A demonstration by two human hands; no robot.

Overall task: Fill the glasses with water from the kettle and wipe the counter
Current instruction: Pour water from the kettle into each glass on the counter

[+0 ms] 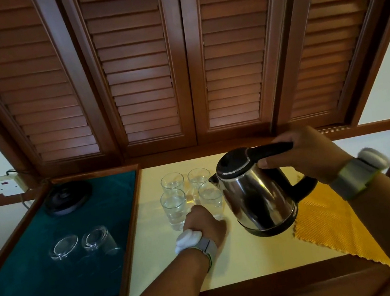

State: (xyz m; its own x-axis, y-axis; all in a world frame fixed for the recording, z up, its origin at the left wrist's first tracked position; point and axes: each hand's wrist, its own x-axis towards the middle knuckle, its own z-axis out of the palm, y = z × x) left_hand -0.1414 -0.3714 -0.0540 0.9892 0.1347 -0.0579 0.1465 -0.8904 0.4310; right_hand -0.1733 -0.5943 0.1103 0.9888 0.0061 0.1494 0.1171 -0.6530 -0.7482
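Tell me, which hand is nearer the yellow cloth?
Right. The right hand grips the kettle just beside the cloth; the left hand is by the glasses, beyond the kettle.

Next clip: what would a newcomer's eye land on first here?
The steel kettle, held by its handle in the right-hand grip, hangs tilted at centre right, its spout toward four upright glasses clustered on the pale counter. Next come the green-lined tray at left, with two more glasses on it, and the yellow cloth at right.
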